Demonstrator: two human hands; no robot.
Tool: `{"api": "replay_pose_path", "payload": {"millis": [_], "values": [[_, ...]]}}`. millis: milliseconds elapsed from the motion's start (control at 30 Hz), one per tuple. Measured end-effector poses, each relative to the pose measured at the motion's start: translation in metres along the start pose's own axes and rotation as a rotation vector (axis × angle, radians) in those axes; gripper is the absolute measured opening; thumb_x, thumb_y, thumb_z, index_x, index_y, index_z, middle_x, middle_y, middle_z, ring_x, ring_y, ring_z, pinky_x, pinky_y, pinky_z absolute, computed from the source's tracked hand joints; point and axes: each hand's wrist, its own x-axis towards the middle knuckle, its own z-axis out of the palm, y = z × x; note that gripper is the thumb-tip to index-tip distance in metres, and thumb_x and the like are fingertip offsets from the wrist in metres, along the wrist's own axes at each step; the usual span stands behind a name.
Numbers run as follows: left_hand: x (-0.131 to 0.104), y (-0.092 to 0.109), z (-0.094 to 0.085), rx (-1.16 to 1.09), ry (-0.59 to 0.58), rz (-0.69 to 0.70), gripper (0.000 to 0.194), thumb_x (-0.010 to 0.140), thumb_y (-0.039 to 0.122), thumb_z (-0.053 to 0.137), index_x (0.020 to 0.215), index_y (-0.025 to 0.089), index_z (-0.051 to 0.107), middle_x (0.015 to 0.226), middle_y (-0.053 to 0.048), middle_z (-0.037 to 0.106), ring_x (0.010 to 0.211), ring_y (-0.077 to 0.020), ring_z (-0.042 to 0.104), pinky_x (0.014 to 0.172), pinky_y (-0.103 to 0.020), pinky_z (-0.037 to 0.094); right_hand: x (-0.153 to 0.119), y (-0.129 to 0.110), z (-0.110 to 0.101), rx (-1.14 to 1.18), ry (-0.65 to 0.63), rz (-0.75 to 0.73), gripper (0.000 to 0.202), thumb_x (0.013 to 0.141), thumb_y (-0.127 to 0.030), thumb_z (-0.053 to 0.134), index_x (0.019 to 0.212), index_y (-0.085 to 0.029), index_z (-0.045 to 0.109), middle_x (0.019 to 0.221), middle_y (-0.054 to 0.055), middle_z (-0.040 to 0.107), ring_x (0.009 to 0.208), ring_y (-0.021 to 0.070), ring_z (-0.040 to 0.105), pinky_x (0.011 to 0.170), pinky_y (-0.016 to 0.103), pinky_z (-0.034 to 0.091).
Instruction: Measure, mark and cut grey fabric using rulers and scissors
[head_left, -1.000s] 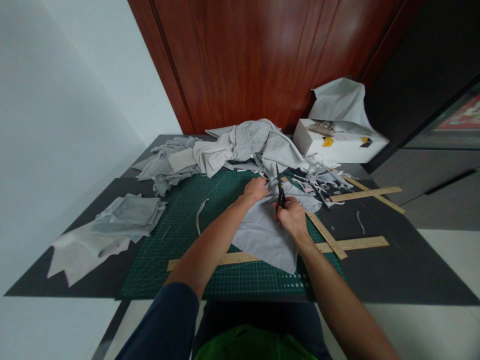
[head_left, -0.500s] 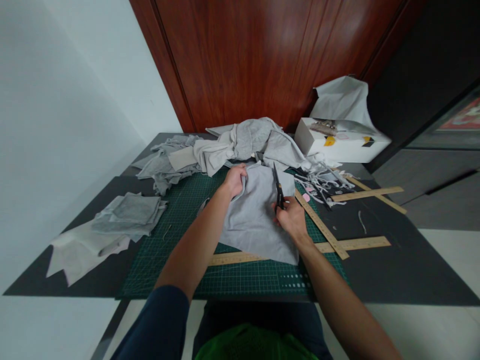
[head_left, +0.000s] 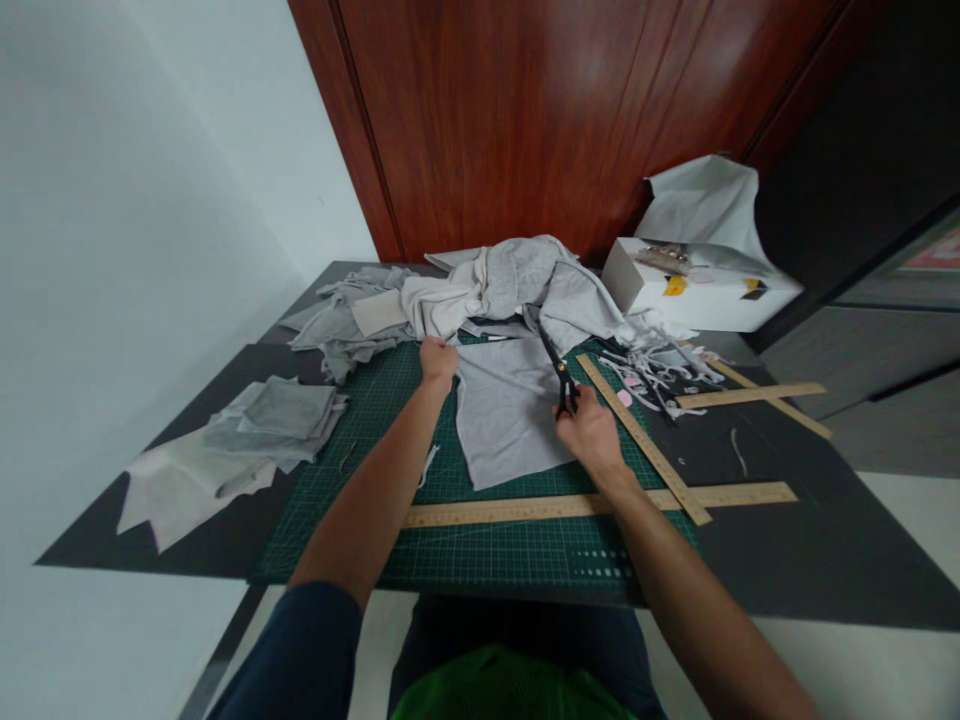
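A light grey piece of fabric (head_left: 504, 415) lies mostly flat on the green cutting mat (head_left: 480, 560). My left hand (head_left: 439, 362) is closed on its far left corner. In my right hand (head_left: 589, 425) is a pair of black scissors (head_left: 559, 370), fingers through the handles, blades pointing away from me over the fabric's far right part. Whether the blades are apart is hard to make out. A wooden ruler (head_left: 510, 510) runs across the mat just nearer to me than the fabric. Another wooden ruler (head_left: 645, 440) slants beside my right hand.
Grey fabric (head_left: 517, 280) is heaped along the back. Folded cloth pieces (head_left: 277, 420) lie at the left. On the right are tangled white strips (head_left: 656, 360), crossed rulers (head_left: 750, 394) and a white box (head_left: 705, 295) against the brown wooden panel (head_left: 517, 120).
My left hand has moved left and slightly nearer, pulling the fabric's corner with it. The fabric now lies flatter and farther from me, uncovering the ruler. The scissors stay in my right hand.
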Motion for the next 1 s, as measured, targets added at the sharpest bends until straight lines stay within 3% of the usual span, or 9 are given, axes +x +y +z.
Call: {"api": "replay_pose_path", "payload": {"millis": [100,167,233,333,400,567,700,833,1000], "values": [[-0.009,0.008,-0.003,0.247,0.089,0.102,0.038,0.065,0.004,0.062,0.099,0.02,0.064,0.116,-0.011,0.068,0.126,-0.0321,0.059,0.104,-0.044,0.048,0.005,0.006,0.001,-0.009,0.06,-0.06,0.041,0.09,-0.023,0.062,0.13,-0.014,0.059,0.11,0.017,0.079,0.11,0.032,0.075,0.091,0.036,0.058],[-0.017,0.016,-0.001,0.445,-0.001,0.315,0.041,0.069,0.002,0.061,0.104,0.021,0.07,0.125,-0.012,0.069,0.13,-0.033,0.059,0.11,-0.048,0.047,0.006,0.007,0.001,0.008,0.084,-0.096,0.043,0.09,-0.022,0.06,0.132,-0.013,0.057,0.112,0.018,0.078,0.111,0.0321,0.074,0.091,0.037,0.058],[-0.029,0.022,0.005,0.539,-0.273,0.554,0.035,0.075,0.003,0.058,0.099,0.022,0.075,0.118,-0.009,0.074,0.125,-0.0293,0.063,0.112,-0.045,0.047,0.005,0.006,0.001,0.025,0.085,-0.108,0.044,0.09,-0.022,0.06,0.134,-0.014,0.057,0.115,0.017,0.078,0.11,0.0317,0.074,0.091,0.037,0.058],[-0.049,0.023,0.013,0.613,-0.726,0.769,0.034,0.084,0.009,0.057,0.104,0.024,0.081,0.116,-0.006,0.079,0.121,-0.0241,0.068,0.115,-0.038,0.046,0.001,0.002,0.001,0.046,0.033,-0.112,0.044,0.09,-0.02,0.06,0.133,-0.015,0.059,0.114,0.016,0.079,0.105,0.0299,0.075,0.09,0.034,0.058],[-0.059,0.02,0.016,0.709,-0.859,0.828,0.038,0.088,0.021,0.064,0.122,0.027,0.079,0.136,-0.005,0.074,0.133,-0.0251,0.063,0.121,-0.04,0.041,-0.001,0.001,0.0,0.05,-0.005,-0.112,0.044,0.089,-0.018,0.06,0.133,-0.015,0.06,0.111,0.015,0.079,0.103,0.029,0.076,0.089,0.034,0.057],[-0.064,0.013,0.009,0.95,-0.785,0.712,0.062,0.094,0.053,0.066,0.153,0.033,0.059,0.169,-0.008,0.046,0.158,-0.0365,0.036,0.13,-0.059,0.022,0.001,0.004,-0.005,0.007,-0.025,-0.082,0.04,0.09,-0.019,0.064,0.13,-0.013,0.063,0.107,0.016,0.08,0.106,0.0307,0.076,0.091,0.035,0.057],[-0.06,0.014,0.002,1.042,-0.719,0.566,0.072,0.101,0.062,0.053,0.164,0.028,0.046,0.177,-0.012,0.032,0.164,-0.0431,0.021,0.13,-0.068,0.011,0.009,0.007,-0.011,0.065,-0.043,-0.068,0.042,0.092,-0.02,0.067,0.133,-0.012,0.062,0.114,0.017,0.079,0.108,0.0289,0.076,0.092,0.036,0.058],[-0.067,0.017,-0.009,1.03,-0.6,0.673,0.063,0.105,0.047,0.05,0.163,0.022,0.046,0.174,-0.016,0.037,0.163,-0.0388,0.025,0.131,-0.063,0.015,0.015,0.007,-0.011,0.23,-0.231,-0.03,0.041,0.087,-0.036,0.08,0.122,-0.017,0.069,0.1,0.01,0.081,0.089,0.0244,0.079,0.077,0.031,0.06],[-0.074,0.013,-0.036,1.113,-0.487,0.726,0.041,0.102,0.036,0.053,0.135,0.016,0.068,0.154,-0.019,0.058,0.15,-0.0374,0.044,0.126,-0.057,0.03,0.01,0.008,-0.004,0.55,-0.501,0.048,0.033,0.088,-0.039,0.08,0.111,-0.02,0.067,0.075,0.003,0.076,0.052,0.0174,0.067,0.046,0.026,0.05]]}}
